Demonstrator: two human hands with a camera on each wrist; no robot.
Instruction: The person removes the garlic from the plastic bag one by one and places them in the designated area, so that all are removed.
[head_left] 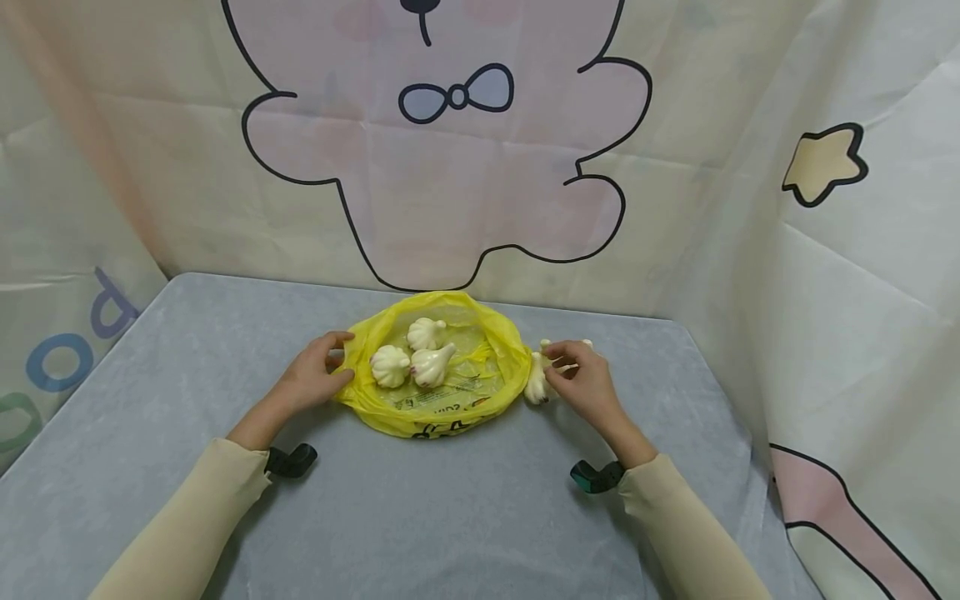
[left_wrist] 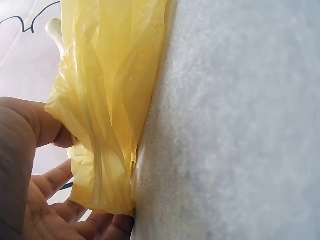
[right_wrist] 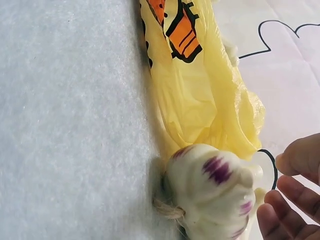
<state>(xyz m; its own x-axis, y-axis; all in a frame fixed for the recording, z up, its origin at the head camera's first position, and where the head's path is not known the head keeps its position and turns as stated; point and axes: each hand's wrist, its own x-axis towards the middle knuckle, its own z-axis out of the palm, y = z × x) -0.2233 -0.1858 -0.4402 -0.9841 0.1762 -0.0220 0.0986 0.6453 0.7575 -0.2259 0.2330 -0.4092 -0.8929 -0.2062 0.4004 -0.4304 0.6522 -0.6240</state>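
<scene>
A yellow plastic bag (head_left: 504, 350) lies spread on the table with its mouth up and rim rolled wide. Inside it are three white garlic bulbs (head_left: 432, 365). My left hand (head_left: 311, 375) holds the bag's left end, thumb and fingers at the rim; in the left wrist view the folded plastic (left_wrist: 107, 100) hides some fingertips. Beside the bag's right side lies another garlic bulb (head_left: 537, 382), purple-streaked, with twine at its end in the right wrist view. My right hand (head_left: 588, 387) hovers right by it, fingers loosely bent and apart, partly hiding more garlic behind.
The table (head_left: 450, 517) has a grey cloth cover. A pale printed curtain (head_left: 697, 167) hangs close behind its far edge and along both sides. Black wrist cameras (head_left: 292, 461) sit at both sleeve cuffs.
</scene>
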